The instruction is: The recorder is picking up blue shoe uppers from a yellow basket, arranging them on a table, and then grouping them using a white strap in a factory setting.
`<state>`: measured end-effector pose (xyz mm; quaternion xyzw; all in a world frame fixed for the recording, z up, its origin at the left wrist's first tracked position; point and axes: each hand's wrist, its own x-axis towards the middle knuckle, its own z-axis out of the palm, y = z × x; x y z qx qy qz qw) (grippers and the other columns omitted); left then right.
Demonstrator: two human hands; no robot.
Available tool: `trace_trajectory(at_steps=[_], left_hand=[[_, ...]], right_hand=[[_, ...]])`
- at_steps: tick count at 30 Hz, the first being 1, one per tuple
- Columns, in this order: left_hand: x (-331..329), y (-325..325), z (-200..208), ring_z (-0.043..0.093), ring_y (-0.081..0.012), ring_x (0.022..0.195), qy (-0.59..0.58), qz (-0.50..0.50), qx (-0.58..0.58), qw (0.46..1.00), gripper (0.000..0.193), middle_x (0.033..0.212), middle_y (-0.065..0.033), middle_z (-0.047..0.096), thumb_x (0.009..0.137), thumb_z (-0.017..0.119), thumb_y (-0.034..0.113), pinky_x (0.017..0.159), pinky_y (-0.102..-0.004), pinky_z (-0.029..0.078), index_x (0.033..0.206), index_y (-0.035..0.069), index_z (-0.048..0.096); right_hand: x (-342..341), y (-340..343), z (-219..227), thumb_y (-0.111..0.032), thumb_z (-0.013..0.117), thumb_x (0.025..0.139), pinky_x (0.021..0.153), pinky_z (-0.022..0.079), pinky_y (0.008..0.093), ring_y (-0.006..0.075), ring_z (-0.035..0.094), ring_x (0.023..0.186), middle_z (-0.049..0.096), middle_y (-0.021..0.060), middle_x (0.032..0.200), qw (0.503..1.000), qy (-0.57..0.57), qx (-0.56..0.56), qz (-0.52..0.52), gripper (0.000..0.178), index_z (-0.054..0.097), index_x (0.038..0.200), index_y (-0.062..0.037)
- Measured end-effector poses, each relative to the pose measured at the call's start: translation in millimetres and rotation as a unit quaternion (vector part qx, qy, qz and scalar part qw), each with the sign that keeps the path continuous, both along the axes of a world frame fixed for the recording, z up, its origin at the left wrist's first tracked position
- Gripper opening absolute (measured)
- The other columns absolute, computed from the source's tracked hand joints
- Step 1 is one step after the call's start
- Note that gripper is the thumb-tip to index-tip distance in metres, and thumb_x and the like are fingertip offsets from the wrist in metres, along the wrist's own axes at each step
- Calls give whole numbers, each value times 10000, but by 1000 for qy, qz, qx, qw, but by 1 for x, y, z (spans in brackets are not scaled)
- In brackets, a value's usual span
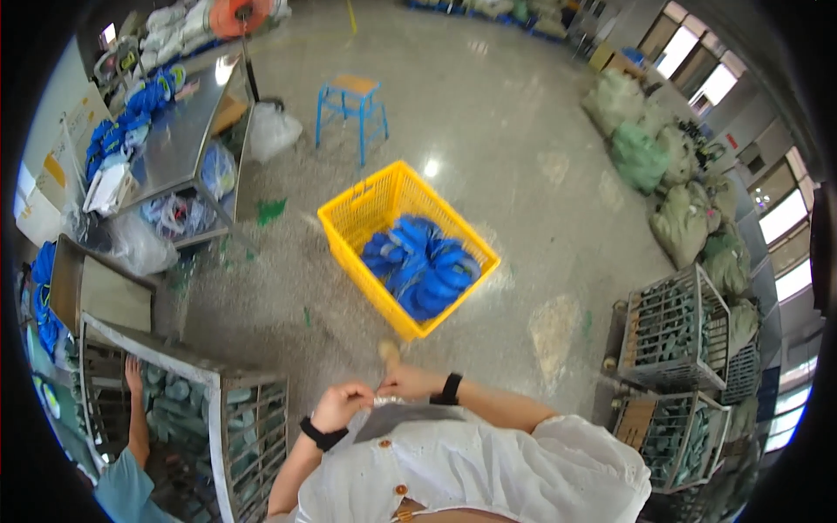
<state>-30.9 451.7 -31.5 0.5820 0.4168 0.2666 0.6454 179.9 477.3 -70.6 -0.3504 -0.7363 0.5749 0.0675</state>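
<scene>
From my head view, the yellow crate on the floor ahead holds blue coiled pieces. Wire cages at my right hold grey-green parts, with stuffed green sacks behind them. My left hand and right hand meet at my chest, fingers pinched together on a small silvery strip.

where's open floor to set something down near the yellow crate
Bare floor lies between the yellow crate and the blue stool, and from the crate right toward the green sacks. It is crowded by the wire cages and the metal table.
</scene>
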Motion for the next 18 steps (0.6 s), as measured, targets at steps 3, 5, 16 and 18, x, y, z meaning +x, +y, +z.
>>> trace_trajectory(at_steps=[3, 5, 16, 18], left_hand=[[-1, 16, -8, 508, -104, 688, -91, 112, -11, 989, 98, 820, -61, 569, 785, 511, -89, 625, -214, 413, 785, 9, 517], [7, 34, -22, 498, -100, 686, -88, 134, 7, 987, 105, 836, -66, 566, 807, 484, -79, 617, -209, 405, 829, 23, 490], [43, 198, -45, 490, -95, 687, 57, 95, -192, 975, 215, 858, -60, 561, 856, 393, -10, 633, -225, 404, 1061, 8, 455], [35, 198, -68, 498, -101, 665, 117, 115, -114, 980, 223, 807, -55, 572, 853, 402, 36, 599, -228, 398, 1033, 9, 531]], right_hand=[[-2, 35, 9, -301, 499, 860, 383, 257, 197, 52, 381, 413, 431, -37, 508, 906, 155, -392, 50, 266, 633, 887, -73], [-7, 53, -7, -318, 495, 865, 368, 247, 196, 48, 368, 396, 424, -38, 509, 888, 192, -417, 29, 274, 621, 879, -75], [37, 178, -168, -430, 521, 814, 443, 436, 270, 149, 565, 517, 562, 46, 577, 936, 53, -332, -104, 373, 616, 822, -69], [88, 219, -223, -403, 518, 770, 633, 488, 409, 322, 616, 711, 634, 149, 778, 970, -172, -129, -110, 406, 608, 920, -36]])
